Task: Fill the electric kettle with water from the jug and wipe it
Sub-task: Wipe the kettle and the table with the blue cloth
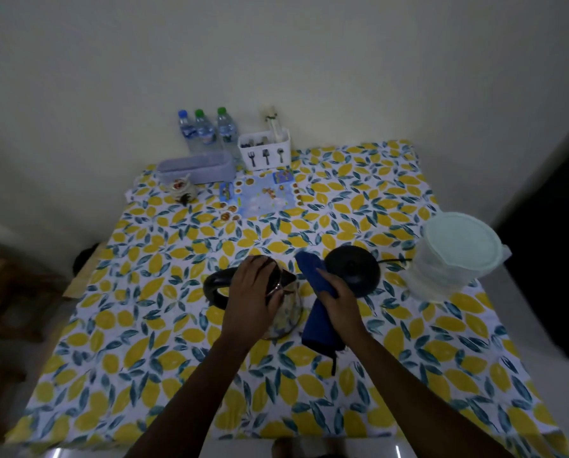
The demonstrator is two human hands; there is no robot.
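Under the left hand (253,292) fingers sits the kettle (284,312); right hand (337,297) fingers clutch a blue cloth (319,322).

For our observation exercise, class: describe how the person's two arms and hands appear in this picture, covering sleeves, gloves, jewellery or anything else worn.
Both forearms are bare from the bottom edge of the frame to the wrists: no sleeves show. The left hand and right hand wear no gloves. No watch, bracelet or ring is visible, though the dim light could hide a small one. Both arms are slim and enter from the bottom edge, narrowing toward the hands.
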